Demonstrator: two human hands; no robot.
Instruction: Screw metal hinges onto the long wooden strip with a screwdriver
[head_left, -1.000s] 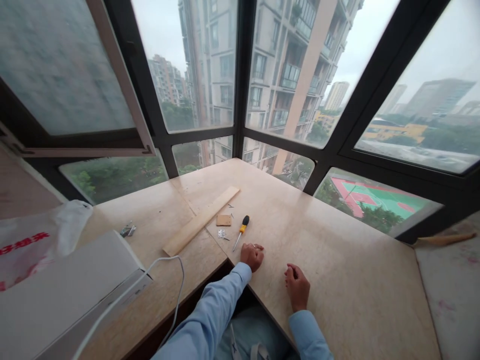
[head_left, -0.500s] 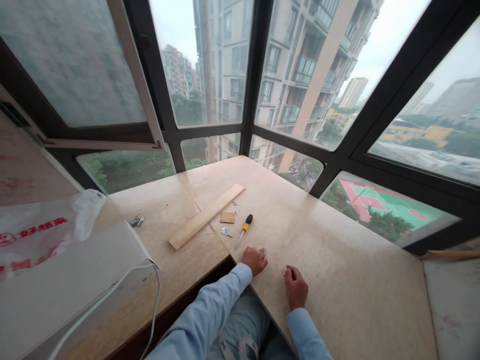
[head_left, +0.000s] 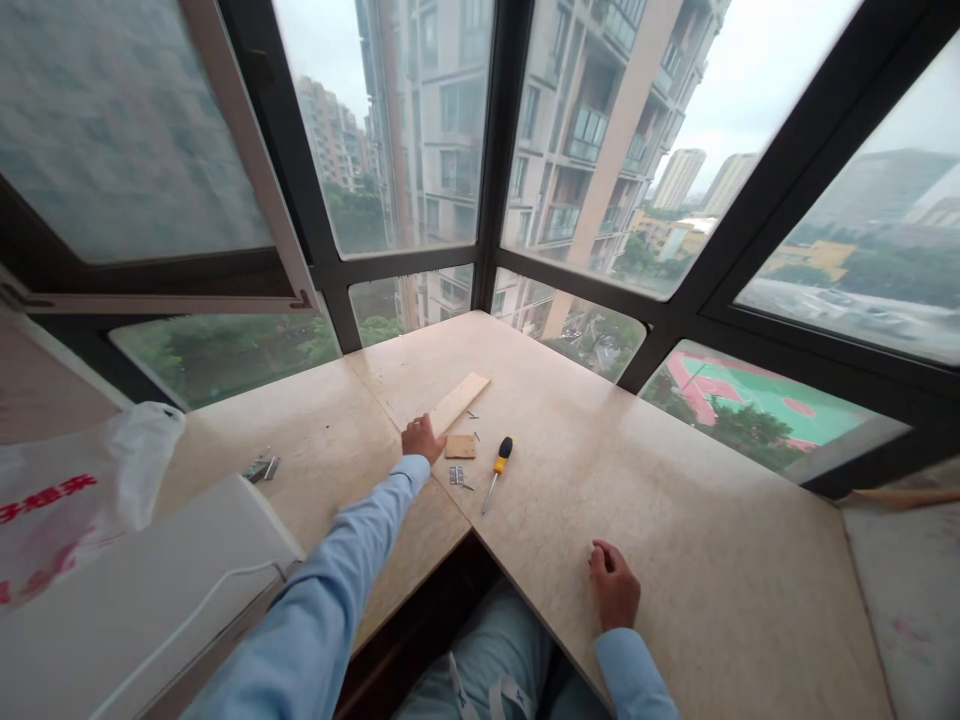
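Note:
My left hand (head_left: 424, 438) is on a long wooden board (head_left: 461, 398), its fingers closed over the board's edges. The hand and sleeve hide the board's near part. My right hand (head_left: 615, 583) rests on the tabletop to the right, fingers curled and thumb pinched in; whatever is between them I cannot make out. Beside my left hand lies a small rectangular wooden piece (head_left: 460, 447). Just below it is a metal hinge (head_left: 456, 475), with small screws (head_left: 472, 414) nearby. A yellow and black screwdriver (head_left: 501, 462) lies right of these, its tip toward me.
On the left, a white box (head_left: 165, 580) with a white cable (head_left: 195, 610) stands beside a plastic bag (head_left: 142, 460). More metal hardware (head_left: 262, 466) lies behind the box. Windows border the beige tabletop (head_left: 675, 480), whose front corner opens onto a dark gap (head_left: 442, 600) by my legs.
My left hand has moved forward and left from the table's front corner onto the wooden board. My right hand stays curled on the table. The view has shifted slightly.

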